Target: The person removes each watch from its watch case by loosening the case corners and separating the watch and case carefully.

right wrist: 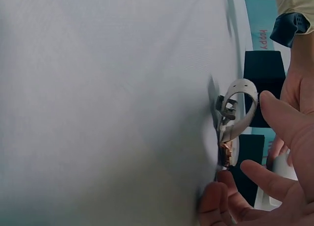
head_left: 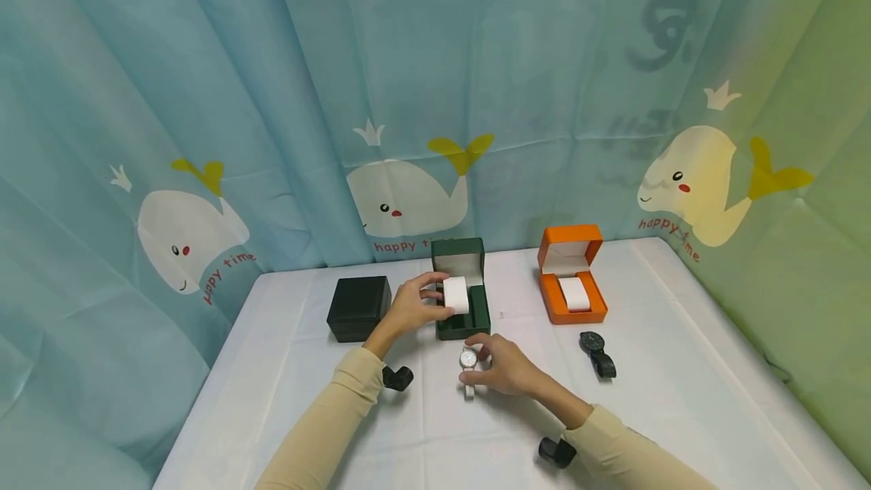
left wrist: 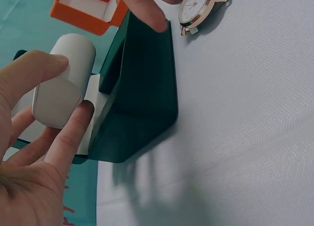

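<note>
Over the green watch box (head_left: 479, 308), whose lid stands raised, my left hand (head_left: 413, 305) pinches a white watch cushion (head_left: 455, 294) between thumb and fingers. The left wrist view shows the thumb on the side of the cushion (left wrist: 78, 59) and fingertips at its end. A wristwatch (head_left: 468, 359) with a white dial, rose-gold case and white strap lies on the table in front of the box. My right hand (head_left: 506, 365) is spread around this watch, thumb and fingertips close beside it. In the right wrist view its strap (right wrist: 240, 106) is looped upright, near the thumb.
A closed black box (head_left: 358, 308) stands to the left. An orange watch box (head_left: 574, 316), lid up, holds a white cushion (head_left: 574, 294) at the right. In front of it lies a black wristwatch (head_left: 595, 350). A patterned curtain (head_left: 408, 97) hangs behind the white table (head_left: 503, 445).
</note>
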Available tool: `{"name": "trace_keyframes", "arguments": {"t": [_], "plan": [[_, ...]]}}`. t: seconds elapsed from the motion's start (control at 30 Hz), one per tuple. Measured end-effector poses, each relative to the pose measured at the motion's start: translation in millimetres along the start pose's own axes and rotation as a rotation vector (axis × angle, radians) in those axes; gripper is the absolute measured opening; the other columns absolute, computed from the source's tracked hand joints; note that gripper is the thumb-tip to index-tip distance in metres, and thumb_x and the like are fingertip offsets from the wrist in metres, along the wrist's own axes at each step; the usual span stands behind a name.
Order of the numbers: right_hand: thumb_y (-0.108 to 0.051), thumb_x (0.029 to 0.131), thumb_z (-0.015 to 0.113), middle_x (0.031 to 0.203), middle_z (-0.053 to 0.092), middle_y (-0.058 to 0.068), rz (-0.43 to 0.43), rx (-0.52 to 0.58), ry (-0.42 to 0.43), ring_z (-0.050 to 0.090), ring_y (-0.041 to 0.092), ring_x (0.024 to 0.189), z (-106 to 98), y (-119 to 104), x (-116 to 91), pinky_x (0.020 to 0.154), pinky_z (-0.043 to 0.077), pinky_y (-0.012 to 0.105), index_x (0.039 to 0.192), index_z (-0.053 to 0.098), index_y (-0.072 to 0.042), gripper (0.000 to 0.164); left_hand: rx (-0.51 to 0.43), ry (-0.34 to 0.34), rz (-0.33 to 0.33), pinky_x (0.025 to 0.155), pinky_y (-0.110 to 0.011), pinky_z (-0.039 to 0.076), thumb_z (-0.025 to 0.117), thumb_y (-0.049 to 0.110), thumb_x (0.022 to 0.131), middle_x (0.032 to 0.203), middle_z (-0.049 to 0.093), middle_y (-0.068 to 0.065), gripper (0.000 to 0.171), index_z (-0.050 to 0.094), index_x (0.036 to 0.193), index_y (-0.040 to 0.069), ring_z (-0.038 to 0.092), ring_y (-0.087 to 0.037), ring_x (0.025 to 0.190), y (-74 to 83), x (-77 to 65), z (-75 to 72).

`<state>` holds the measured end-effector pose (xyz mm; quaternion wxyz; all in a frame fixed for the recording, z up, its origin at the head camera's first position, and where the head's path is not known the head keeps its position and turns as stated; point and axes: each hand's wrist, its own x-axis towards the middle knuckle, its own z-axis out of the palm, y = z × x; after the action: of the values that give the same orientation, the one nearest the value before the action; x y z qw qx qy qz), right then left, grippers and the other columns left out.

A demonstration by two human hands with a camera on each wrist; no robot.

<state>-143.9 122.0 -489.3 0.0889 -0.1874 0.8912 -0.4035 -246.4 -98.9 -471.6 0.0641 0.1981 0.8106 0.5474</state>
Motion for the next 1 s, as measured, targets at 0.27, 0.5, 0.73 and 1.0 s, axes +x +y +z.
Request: {"name": "trace_keyframes", "arguments": {"t": [0.27,0.5,0.73,1.0], "plan": [[-0.030,0.086,0.085,0.096,0.064,0.010,-0.020,-0.025,-0.005,0.055,0.019,0.078,-11,-3,4,0.066,0.046,0.031,0.131,0.062,0.000,0.059,0.003,-0.013,0.000,0.089,-0.048,0.057,0.086,0.004,0.082,0.144,0.057,-0.014,0.064,0.061,0.140,0.008,0.066,-0.036,0.117,0.3,1.6,0.5],[-0.030,0.086,0.085,0.100,0.064,0.013,-0.035,-0.033,-0.009,0.053,0.018,0.078,-19,-7,3,0.067,0.046,0.033,0.131,0.062,0.001,0.059,0.015,-0.018,-0.009,0.090,-0.051,0.056,0.082,-0.003,0.083,0.146,0.054,-0.021,0.064,0.057,0.141,0.000,0.063,-0.044,0.119,12.8,-3.2,1.5],[-0.029,0.086,0.084,0.102,0.065,0.017,-0.052,-0.038,-0.006,0.053,0.018,0.076,-21,-8,2,0.066,0.046,0.032,0.131,0.061,0.001,0.059,0.029,-0.056,-0.008,0.089,-0.048,0.058,0.081,-0.002,0.084,0.147,0.051,-0.026,0.064,0.054,0.142,-0.005,0.061,-0.047,0.121,21.8,-5.4,-1.8],[-0.029,0.086,0.085,0.102,0.064,0.017,-0.040,-0.035,0.002,0.051,0.017,0.075,-21,-9,1,0.065,0.045,0.031,0.131,0.061,0.001,0.059,0.025,-0.030,0.002,0.087,-0.046,0.058,0.086,0.004,0.082,0.146,0.055,-0.017,0.065,0.059,0.142,0.006,0.065,-0.039,0.118,2.6,1.7,0.6]]}}
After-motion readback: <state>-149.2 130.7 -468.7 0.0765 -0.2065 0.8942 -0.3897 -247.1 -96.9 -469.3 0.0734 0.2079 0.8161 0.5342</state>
